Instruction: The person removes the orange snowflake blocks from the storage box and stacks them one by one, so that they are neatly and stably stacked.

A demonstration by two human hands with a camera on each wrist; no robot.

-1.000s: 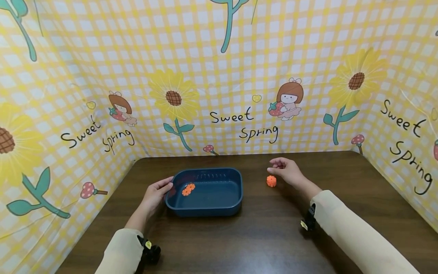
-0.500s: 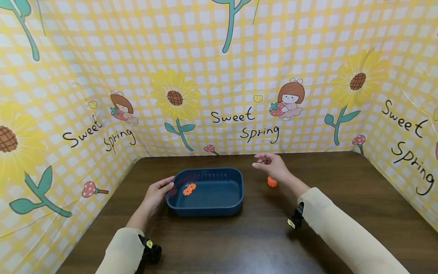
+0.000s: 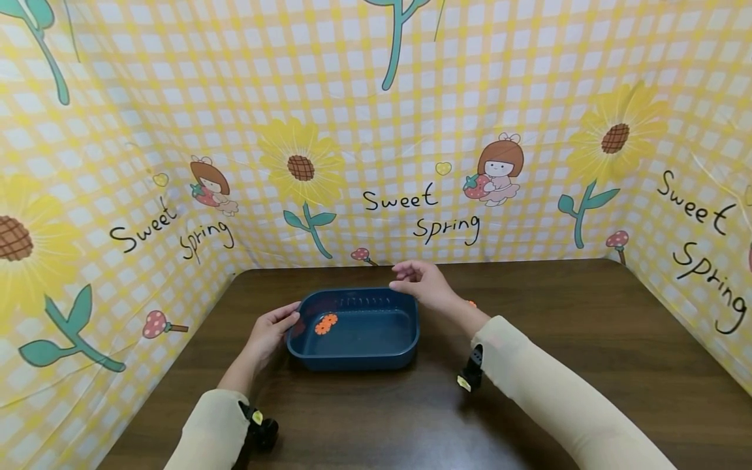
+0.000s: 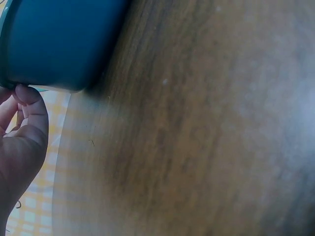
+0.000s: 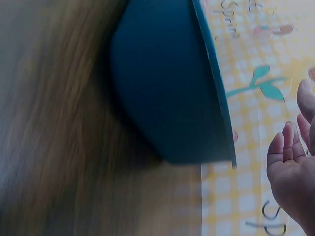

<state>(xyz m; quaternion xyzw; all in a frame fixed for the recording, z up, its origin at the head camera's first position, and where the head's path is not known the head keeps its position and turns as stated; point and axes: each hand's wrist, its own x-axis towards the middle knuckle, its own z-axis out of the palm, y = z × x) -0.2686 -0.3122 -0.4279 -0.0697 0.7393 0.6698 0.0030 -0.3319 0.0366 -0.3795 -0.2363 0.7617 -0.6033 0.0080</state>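
Observation:
My left hand (image 3: 266, 336) grips the left end of a dark blue rectangular tray (image 3: 352, 363), thumb at the rim. In the left wrist view, that hand (image 4: 24, 132) pinches the rim of the tray (image 4: 59, 44). Inside, at the left, lie two orange flower-shaped discs (image 3: 326, 324). Above the tray's back right corner is my right hand (image 3: 425, 285), fingers loosely bent and thumb apart from them. Nothing shows between its fingers in the right wrist view, where the hand (image 5: 293, 172) is partly cut off. A bit of an orange piece (image 3: 472, 304) peeks from behind the right forearm.
A dark brown wooden table (image 3: 546, 339) bears the tray. Yellow checked cloth (image 3: 376, 150) with printed sunflowers hangs along its back and sides. Each wrist wears a small black camera, such as the right camera (image 3: 470, 372).
My right hand has moved left, from over the orange piece to the tray's back right corner. Its forearm now hides most of that piece. The left hand and tray stay put.

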